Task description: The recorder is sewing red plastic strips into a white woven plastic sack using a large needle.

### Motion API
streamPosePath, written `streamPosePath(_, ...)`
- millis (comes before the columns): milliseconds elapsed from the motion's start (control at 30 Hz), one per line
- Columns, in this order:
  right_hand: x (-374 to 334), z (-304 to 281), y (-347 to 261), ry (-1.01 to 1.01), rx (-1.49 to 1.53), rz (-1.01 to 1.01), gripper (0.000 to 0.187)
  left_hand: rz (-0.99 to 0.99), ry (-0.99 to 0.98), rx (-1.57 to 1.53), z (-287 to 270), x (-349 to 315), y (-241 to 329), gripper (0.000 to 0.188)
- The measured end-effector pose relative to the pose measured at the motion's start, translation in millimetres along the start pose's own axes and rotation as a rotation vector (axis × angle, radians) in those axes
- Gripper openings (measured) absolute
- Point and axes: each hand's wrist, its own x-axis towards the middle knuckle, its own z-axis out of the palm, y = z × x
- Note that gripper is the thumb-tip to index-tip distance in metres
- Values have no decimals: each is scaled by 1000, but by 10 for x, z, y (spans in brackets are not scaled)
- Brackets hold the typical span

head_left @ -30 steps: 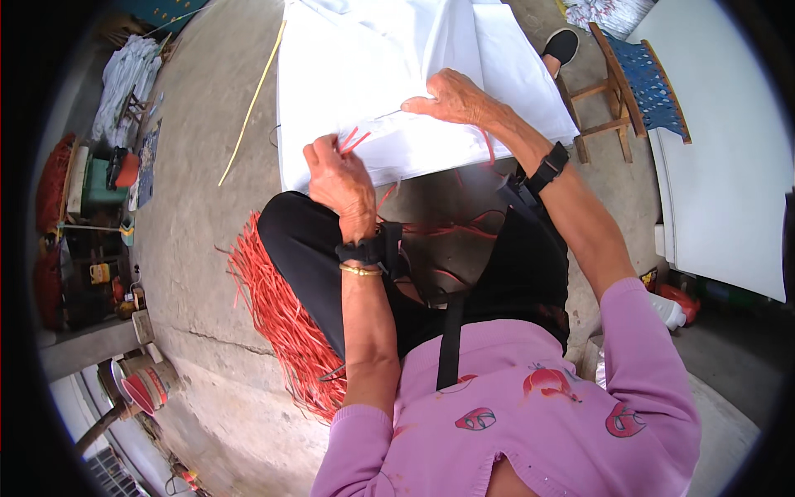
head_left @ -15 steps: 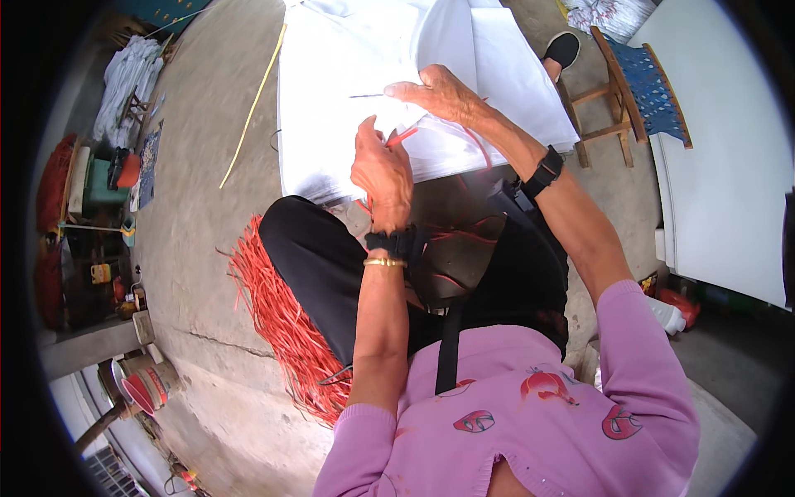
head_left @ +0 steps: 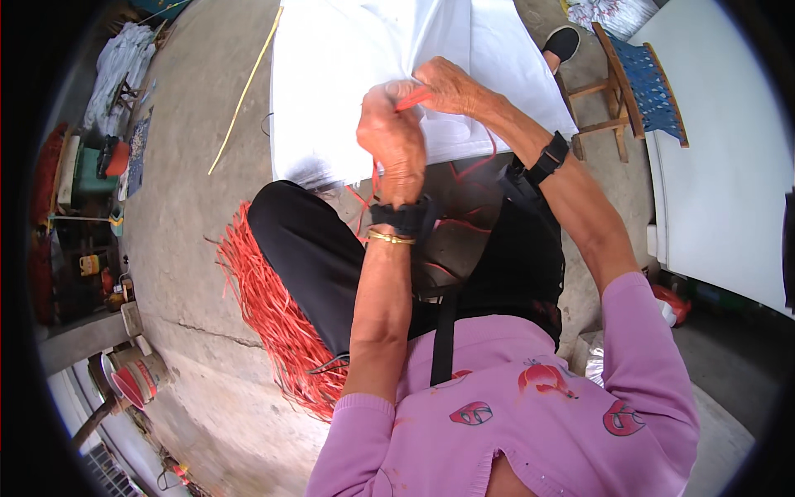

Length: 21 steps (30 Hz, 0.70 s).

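Note:
A red strip (head_left: pixel 413 98) stretches between my two hands, over the near part of a stack of white sheets (head_left: pixel 319 91). My left hand (head_left: pixel 392 137) is closed on it, slightly smeared by motion. The fingers of my right hand (head_left: pixel 450 85) are curled round the strip's other side. Loose lengths of red strip (head_left: pixel 474 172) dangle below the hands, in front of my knees. A big bundle of red strips (head_left: pixel 277 327) lies on the floor beside my left leg. No thin rod shows at the right hand; the fingers may hide it.
A wooden stool with a blue woven seat (head_left: pixel 650 91) stands at the right, near a dark shoe (head_left: pixel 562 45). Behind it rises a white panel (head_left: pixel 720 182). A yellow strip (head_left: pixel 246 91) lies on the floor. Clutter and a red-rimmed bucket (head_left: pixel 137 381) line the left.
My hands have come together, the left moving up and right. The thin rod at my right fingertips is no longer visible. The red strip now spans both hands.

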Motion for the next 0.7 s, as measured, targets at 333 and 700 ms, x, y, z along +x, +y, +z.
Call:
streamPosePath(333, -7, -93, -119, 174, 180, 230, 58, -375, -321, -340, -237, -205, -111, 47)
streamPosePath(700, -66, -311, -168, 82, -478, 21, 45, -572, 14, -182, 327, -192, -552, 22)
